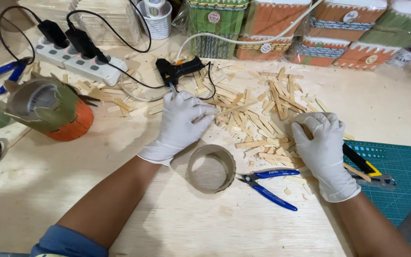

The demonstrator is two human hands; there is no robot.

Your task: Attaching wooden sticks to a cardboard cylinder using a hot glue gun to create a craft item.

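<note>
My left hand [182,124], in a white glove, has its fingers pinched on a thin wooden stick [236,108] that juts right over a scattered pile of sticks [262,119]. My right hand [322,150], also gloved, rests curled on the pile's edge; whether it grips a stick I cannot tell. A cardboard ring [211,168] and blue cutters [267,183] sit between my wrists on the surface [120,190]. The black glue gun [179,70] lies just beyond my left knuckles; brushing its tip could burn the glove.
</note>
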